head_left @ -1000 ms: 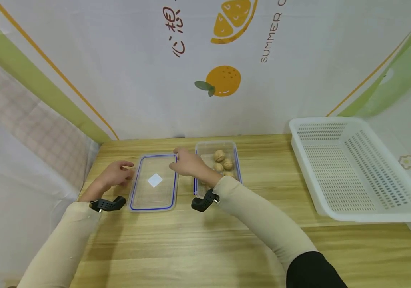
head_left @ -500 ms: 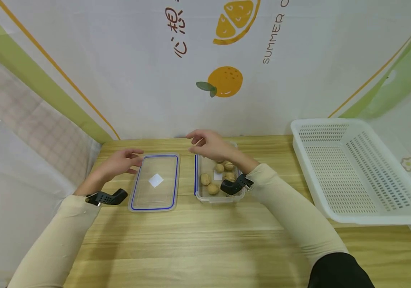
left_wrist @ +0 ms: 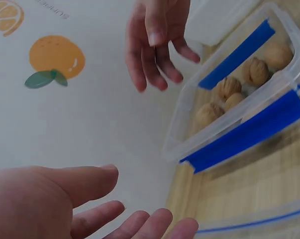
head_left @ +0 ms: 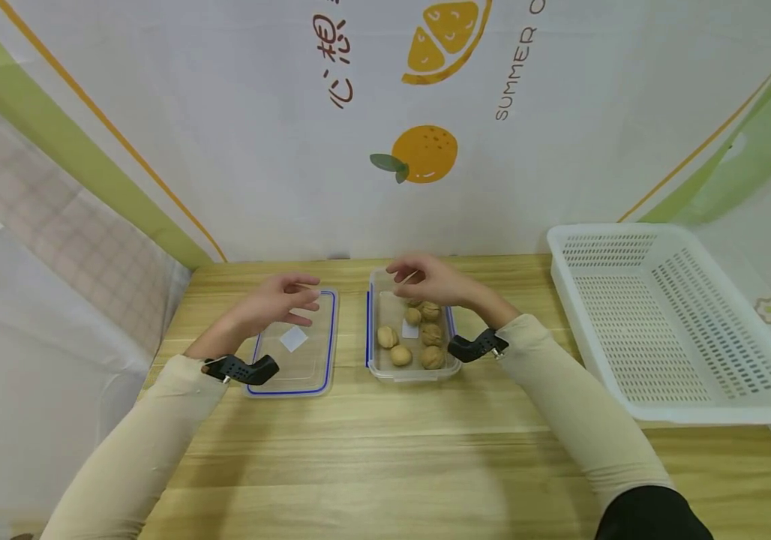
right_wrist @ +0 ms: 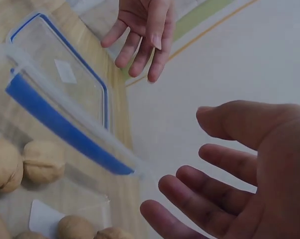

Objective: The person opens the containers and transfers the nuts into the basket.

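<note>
My left hand (head_left: 276, 304) hovers over the far part of a clear lid (head_left: 291, 367) with a blue seal and a white label, its fingers relaxed and holding nothing. The lid lies flat on the table. To its right stands a clear plastic box (head_left: 385, 373) with blue side clips, and several walnuts (head_left: 431, 334) sit inside. Above the box's far end is my right hand (head_left: 436, 280), fingers loosely bent, nothing in them. In the left wrist view the walnuts (left_wrist: 255, 70) show through the box wall; the right wrist view shows the lid (right_wrist: 65, 50) beyond the box.
A large white slotted basket (head_left: 601, 375) stands on the right of the wooden table (head_left: 372, 465). Behind the table hangs a white cloth (head_left: 277, 180) with orange prints, and more cloth closes off the left side.
My right hand has moved right from the lid's far corner to above the box. My left hand has shifted from beside the lid's left edge to over it. Lid and box stay put.
</note>
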A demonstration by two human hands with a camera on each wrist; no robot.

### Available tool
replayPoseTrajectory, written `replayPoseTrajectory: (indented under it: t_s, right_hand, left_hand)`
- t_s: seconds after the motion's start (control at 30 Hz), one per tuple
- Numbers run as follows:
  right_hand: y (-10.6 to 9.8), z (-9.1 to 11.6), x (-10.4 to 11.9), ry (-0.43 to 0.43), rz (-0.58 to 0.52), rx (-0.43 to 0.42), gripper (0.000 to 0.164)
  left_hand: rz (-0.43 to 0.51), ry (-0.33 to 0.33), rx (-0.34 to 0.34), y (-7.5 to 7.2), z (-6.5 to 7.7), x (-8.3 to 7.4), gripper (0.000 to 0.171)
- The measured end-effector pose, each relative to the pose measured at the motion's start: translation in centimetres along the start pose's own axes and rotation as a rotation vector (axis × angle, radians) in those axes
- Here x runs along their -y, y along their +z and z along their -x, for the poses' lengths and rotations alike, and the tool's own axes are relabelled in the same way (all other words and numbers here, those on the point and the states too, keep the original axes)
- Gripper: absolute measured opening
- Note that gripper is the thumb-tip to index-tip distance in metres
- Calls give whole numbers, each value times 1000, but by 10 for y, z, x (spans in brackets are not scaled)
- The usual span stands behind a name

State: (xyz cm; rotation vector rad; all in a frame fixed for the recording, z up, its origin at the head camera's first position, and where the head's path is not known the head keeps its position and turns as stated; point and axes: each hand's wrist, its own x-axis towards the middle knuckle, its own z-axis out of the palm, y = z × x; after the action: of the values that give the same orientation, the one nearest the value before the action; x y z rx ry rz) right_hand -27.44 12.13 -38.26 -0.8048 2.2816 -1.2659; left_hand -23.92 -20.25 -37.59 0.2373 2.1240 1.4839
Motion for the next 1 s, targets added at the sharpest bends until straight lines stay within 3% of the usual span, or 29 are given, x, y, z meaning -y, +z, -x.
replayPoseTrajectory:
  t_s: [0.53,0.87,1.0]
  right_hand:
    - [14,-2,-22,110,-127,140,52]
    - [29,-7,-26,185,-97,208,54]
    - [35,-8,-26,222,-19,231,53]
  left_hand:
    - [148,-46,24,57,-29,8,54]
    - [166,-85,24,78,-37,11,54]
    - [180,-95,13,83,-39,13,55]
